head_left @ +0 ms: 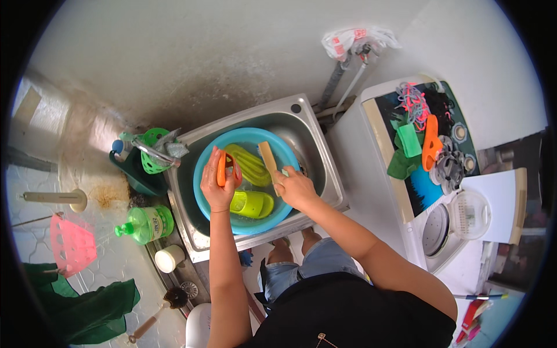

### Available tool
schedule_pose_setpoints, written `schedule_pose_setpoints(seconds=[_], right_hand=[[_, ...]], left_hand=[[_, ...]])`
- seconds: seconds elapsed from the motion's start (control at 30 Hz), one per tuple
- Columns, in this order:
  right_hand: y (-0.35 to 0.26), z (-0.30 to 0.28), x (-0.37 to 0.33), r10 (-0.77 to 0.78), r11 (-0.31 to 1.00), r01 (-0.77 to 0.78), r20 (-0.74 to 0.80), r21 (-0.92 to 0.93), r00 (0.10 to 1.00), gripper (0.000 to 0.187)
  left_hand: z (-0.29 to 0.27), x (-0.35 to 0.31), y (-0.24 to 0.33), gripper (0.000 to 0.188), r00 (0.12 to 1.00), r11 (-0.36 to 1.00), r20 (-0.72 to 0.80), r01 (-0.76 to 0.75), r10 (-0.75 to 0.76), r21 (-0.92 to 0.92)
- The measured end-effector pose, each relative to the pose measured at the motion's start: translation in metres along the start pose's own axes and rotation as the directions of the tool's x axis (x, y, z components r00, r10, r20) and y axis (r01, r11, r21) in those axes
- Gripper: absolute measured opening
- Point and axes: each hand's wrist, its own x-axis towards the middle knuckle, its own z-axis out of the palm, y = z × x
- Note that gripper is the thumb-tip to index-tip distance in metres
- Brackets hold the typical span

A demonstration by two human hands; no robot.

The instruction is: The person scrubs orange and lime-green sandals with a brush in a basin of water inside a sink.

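The basin (249,228) sat in the sink (329,159), a slipper (255,204) inside; over it, a shoe (221,168) in the left hand (219,194) was left of the brush (267,155) in the right hand (296,188). A bottle (152,225) stood left of the sink (a tub (168,259) just beside it), a washer (371,165) right.

The single fisheye view looks steeply down from head height, near above the hands (295,187), with the forearms (226,252) entering from the lower edge. It takes in the sink (331,180) beneath them, the wall (174,52) beyond and the white appliance (374,174) to their right.
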Motion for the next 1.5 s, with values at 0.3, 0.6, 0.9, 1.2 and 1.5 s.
schedule_pose_setpoints(seconds=[0.3, 0.6, 0.9, 1.2, 1.5], right_hand=[[0.042, 0.001, -0.004, 0.063, 0.914, 0.069, -0.309, 0.399, 0.949, 0.077], [0.066, -0.069, -0.029, 0.332, 0.126, -0.013, -0.030, 0.992, 0.943, 0.030], [0.203, -0.212, -0.073, 0.757, 0.218, 0.555, -0.498, 0.803, 0.423, 0.027], [0.263, -0.232, -0.099, 0.849, 0.209, 0.602, -0.448, 0.771, 0.280, 0.036], [0.165, -0.137, -0.083, 0.452, 0.828, 0.218, -0.845, 0.516, 0.286, 0.040]], left_hand=[[0.054, 0.022, 0.057, 0.047, 0.738, 0.184, 0.291, 0.488, -0.608, -0.853], [0.099, 0.030, 0.092, 0.068, 0.671, -0.048, 0.560, 0.619, -0.486, -0.784], [0.137, -0.012, 0.078, 0.047, 0.359, 0.112, 0.665, 0.917, -0.655, -0.384], [0.137, -0.057, 0.040, 0.036, 0.218, 0.138, 0.584, 0.974, -0.782, -0.179], [0.087, -0.110, -0.033, 0.049, 0.326, 0.321, 0.040, 0.890, -0.945, 0.323]])
